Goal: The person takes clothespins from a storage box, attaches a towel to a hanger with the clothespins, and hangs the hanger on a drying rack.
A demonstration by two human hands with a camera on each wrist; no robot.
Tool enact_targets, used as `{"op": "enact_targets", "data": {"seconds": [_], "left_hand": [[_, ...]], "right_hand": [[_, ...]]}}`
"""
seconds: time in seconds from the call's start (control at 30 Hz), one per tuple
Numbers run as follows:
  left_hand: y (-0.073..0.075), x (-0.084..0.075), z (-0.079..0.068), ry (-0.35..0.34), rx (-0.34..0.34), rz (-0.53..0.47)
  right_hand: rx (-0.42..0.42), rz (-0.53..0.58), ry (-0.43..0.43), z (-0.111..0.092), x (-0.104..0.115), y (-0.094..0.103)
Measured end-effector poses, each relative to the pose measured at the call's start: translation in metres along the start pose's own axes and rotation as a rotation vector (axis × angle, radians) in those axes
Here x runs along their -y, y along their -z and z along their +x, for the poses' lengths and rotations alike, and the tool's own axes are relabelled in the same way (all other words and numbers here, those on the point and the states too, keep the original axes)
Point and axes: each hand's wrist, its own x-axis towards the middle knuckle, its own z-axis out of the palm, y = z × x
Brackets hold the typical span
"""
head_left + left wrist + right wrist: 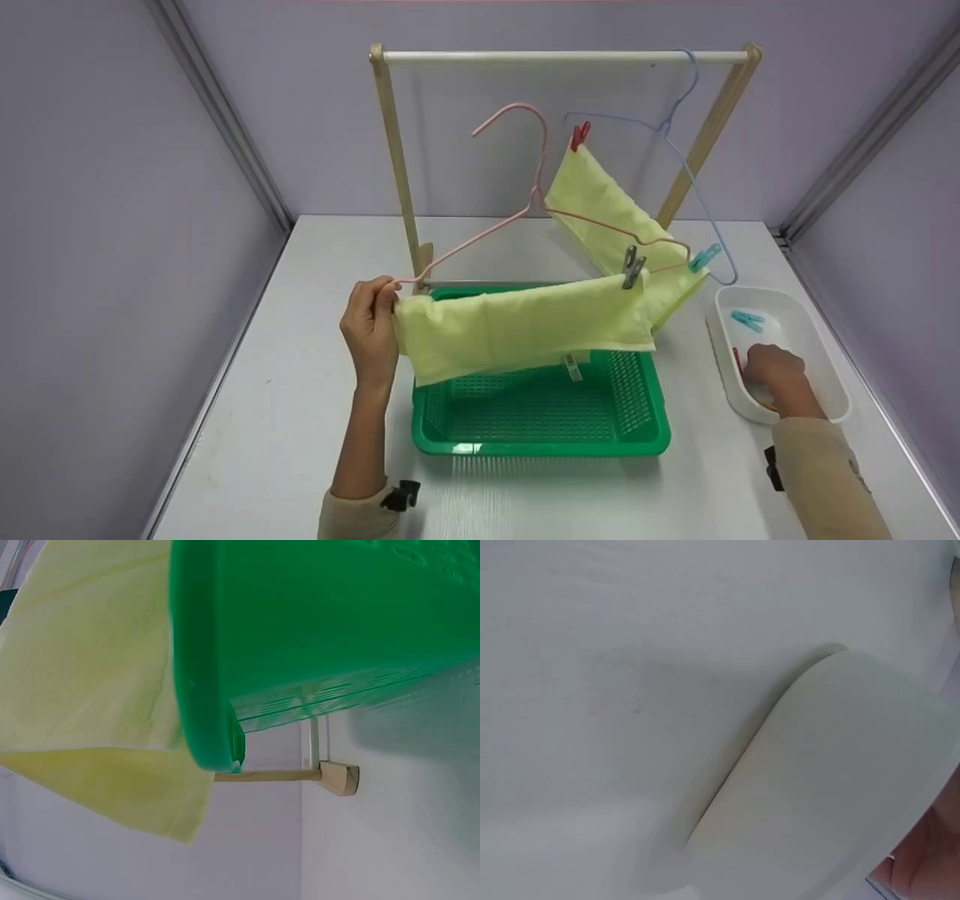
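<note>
My left hand point(370, 330) pinches the left corner of a pink clothes hanger point(480, 236) together with the edge of a yellow towel point(517, 326). The towel hangs folded over the hanger's lower bar, and a grey clothespin point(632, 268) clips it near the right end. In the left wrist view the towel point(90, 652) droops beside the green basket. My right hand point(776, 367) reaches down into a white tub point(724, 375), its fingertips hidden. Near it in the tub lie a red clothespin point(737, 358) and blue clothespins point(748, 321).
Below the held towel stands a green basket point(540, 448). Behind it, a rack with wooden posts and a white rail point(525, 57) bears a blue hanger point(694, 176). Another yellow towel point(600, 187) hangs there, clipped by a red clothespin point(580, 136) and a teal clothespin point(704, 258).
</note>
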Motion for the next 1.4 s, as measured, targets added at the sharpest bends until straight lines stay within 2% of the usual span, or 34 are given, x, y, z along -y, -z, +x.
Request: {"op": "enact_targets", "data": {"seconds": [0.23,0.6,0.77,0.93,1.03,1.13,1.27,1.4], "left_hand": [[0.000,0.000,0.000,-0.001,0.000,-0.001],[0.000,-0.001,-0.001,0.004,-0.001,-0.005],[0.000,-0.001,-0.001,0.001,0.006,0.000],[-0.001,0.001,-0.002,0.007,0.001,-0.002],[-0.002,0.001,-0.002,0.009,-0.001,-0.014],[-0.002,0.001,-0.002,0.009,-0.002,-0.024],[-0.002,0.001,-0.002,0.020,0.003,-0.030],[-0.003,0.002,-0.003,0.025,0.005,-0.024]], "right_hand": [[-0.038,0.043,0.039,0.003,-0.002,0.001],[-0.018,0.173,0.075,-0.008,0.001,0.006],[-0.142,0.229,0.061,-0.012,0.000,0.003],[-0.355,0.279,0.011,-0.013,0.001,-0.001],[-0.492,0.304,-0.001,-0.014,0.002,-0.003],[-0.595,0.317,0.000,-0.014,0.003,-0.004],[-0.613,0.353,-0.018,-0.015,0.003,-0.005],[-0.508,0.389,-0.047,-0.013,0.003,-0.007]]}}
